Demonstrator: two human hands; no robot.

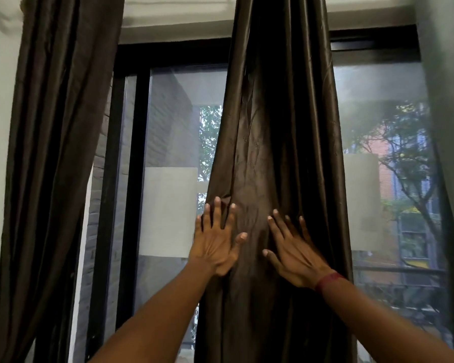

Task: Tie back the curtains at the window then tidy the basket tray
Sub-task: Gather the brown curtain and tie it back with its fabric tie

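While both the left hand [215, 247] and right hand [294, 252] lie flat, fingers spread, on the middle curtain [278, 127] at the window [168, 127], gathering it looks the step in hand, and bunching then binding probably follows

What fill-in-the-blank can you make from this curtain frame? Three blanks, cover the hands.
1. The left hand and the right hand both press flat on the ____ of the three, a dark curtain.
2. The red band sits on the ____ wrist.
3. The window frame is ____ in colour.
Missing words: middle one; right; black.
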